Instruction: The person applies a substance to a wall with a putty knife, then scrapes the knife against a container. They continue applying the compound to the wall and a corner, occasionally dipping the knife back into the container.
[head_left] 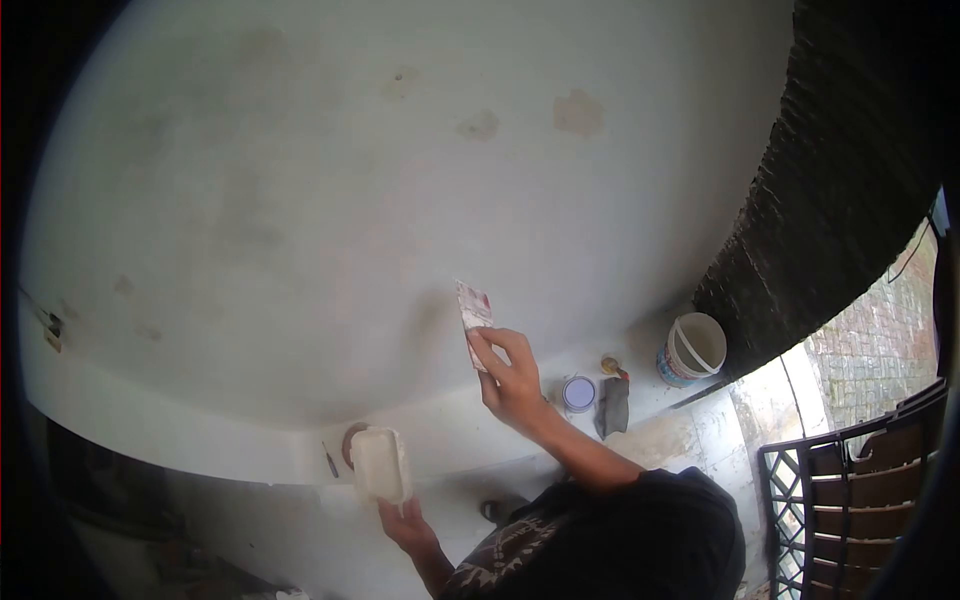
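My right hand (512,378) is raised before the pale wall (300,200), its thumb and fingers closed on a flat putty knife (475,308). The blade, smeared with white and some reddish marks, points upward close to the wall. Lower down, my left hand (408,527) grips the near end of a shallow, off-white rectangular tray (380,466). Part of a round brown object (350,440) shows behind that tray. On the wall are dull patches, among them a beige one (578,113) and a greyish one (479,125).
Along the ledge below the wall lie a thin dark-handled tool (330,460), an open tin (579,393) with a pale lilac surface, a dark grey cloth-like item (614,406) and a white bucket (692,350). Dark rough stone (810,200) borders the right; a slatted gate (860,500) stands below.
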